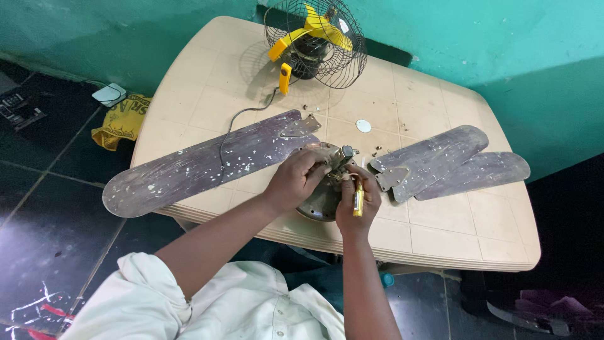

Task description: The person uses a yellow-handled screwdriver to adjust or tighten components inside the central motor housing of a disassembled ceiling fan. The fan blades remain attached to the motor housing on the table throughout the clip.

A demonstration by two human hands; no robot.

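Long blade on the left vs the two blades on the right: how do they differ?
The long blade lies alone, stretched flat across the table's left half, its tip overhanging the edge; the two right blades lie stacked, one overlapping the other, and sit on the tabletop. A black cable crosses the long blade; none crosses the right pair. All share worn dark surfaces with white paint specks and metal brackets at the end toward the fan motor housing, which both hands work on.

Left hand gripped the fan motor on the table; right hand held a yellow screwdriver. Blades lay alongside.
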